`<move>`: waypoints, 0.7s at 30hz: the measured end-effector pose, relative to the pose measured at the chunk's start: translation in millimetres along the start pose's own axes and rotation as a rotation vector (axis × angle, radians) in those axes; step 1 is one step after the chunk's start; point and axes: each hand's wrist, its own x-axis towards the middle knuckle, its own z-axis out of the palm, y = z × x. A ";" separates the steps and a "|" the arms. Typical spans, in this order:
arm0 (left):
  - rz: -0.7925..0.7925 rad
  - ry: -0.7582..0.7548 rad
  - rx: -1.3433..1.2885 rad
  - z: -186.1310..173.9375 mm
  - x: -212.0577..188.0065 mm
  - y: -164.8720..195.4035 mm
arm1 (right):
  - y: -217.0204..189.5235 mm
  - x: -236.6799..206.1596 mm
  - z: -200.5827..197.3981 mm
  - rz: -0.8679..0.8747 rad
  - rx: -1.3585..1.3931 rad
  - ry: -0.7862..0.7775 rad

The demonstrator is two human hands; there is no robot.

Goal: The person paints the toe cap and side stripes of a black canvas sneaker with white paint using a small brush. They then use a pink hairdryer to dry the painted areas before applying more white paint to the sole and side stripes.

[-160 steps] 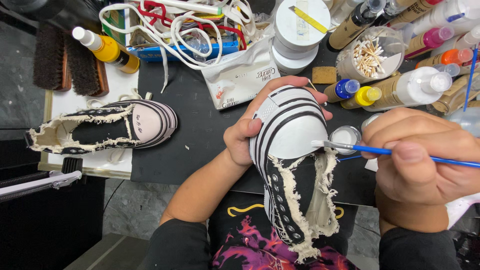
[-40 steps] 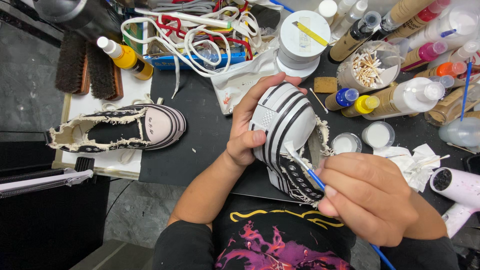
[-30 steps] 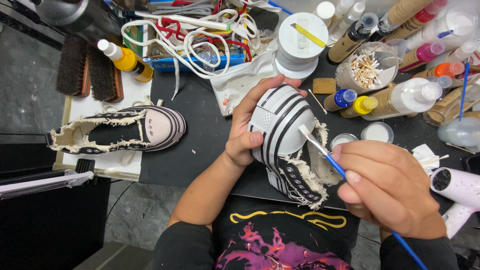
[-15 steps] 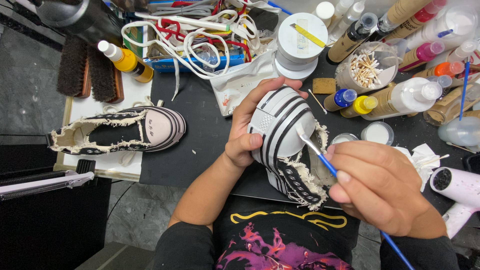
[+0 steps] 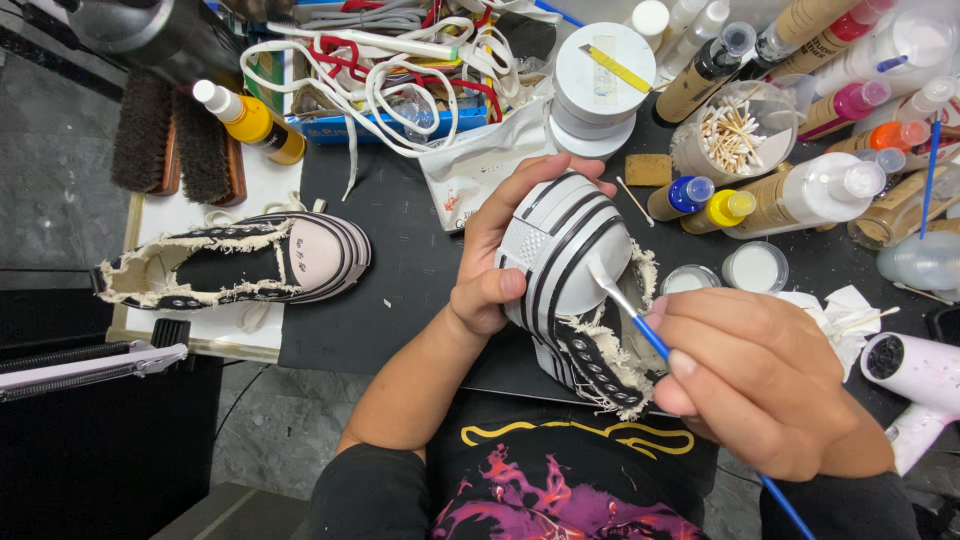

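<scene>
1. Over the dark mat [image 5: 420, 290] on the counter, the left hand [image 5: 500, 265] wraps around a sneaker [image 5: 575, 285], thumb pressed on its ribbed side and fingers curled over the toe; the shoe is lifted and tilted, toe pointing away from the person.
2. That sneaker has a smooth, glossy white rubber toe cap with black stripes, black canvas with metal eyelets, and raw, frayed cream edging along its opening.
3. The right hand [image 5: 765, 385] pinches a thin blue-handled brush [image 5: 640, 325], its pale bristle tip touching the white toe cap.
4. A matching sneaker [image 5: 240, 265] lies on its side on a white board [image 5: 250, 180] at the left, well apart, with the same fraying.
5. Two shallow round pots [image 5: 755, 267] just beyond the held shoe contain white paint.
6. A clear jar [image 5: 725, 140] holds cotton swabs with wooden sticks; a white lidded tub [image 5: 603, 80] stands beside it.
7. Squeeze bottles [image 5: 800, 195] with blue, yellow, pink and orange caps crowd the right side; a yellow bottle [image 5: 255, 125] lies near two bristle brushes [image 5: 175, 145].
8. Tangled white and red laces [image 5: 400, 60] fill a box at the back.
9. A white hair dryer [image 5: 915, 375] rests at the right edge, next to crumpled tissue [image 5: 840, 310].
</scene>
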 end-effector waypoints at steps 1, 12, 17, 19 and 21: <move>0.000 0.000 -0.002 0.3 0.2 -0.3 | 1.9 -3.3 0.9 -0.038 0.027 -0.011; -0.005 0.003 -0.019 -1.5 2.2 0.4 | -14.7 16.2 -5.2 0.299 -0.010 0.064; -0.015 0.020 -0.041 -2.4 3.9 1.3 | 2.8 11.2 0.1 -0.039 0.079 -0.057; -0.015 0.027 -0.045 -2.9 3.8 1.8 | 2.6 3.4 -1.0 -0.028 0.106 -0.069; -0.006 0.021 -0.049 -3.4 4.8 1.1 | -3.3 -4.1 -5.4 0.069 0.076 -0.053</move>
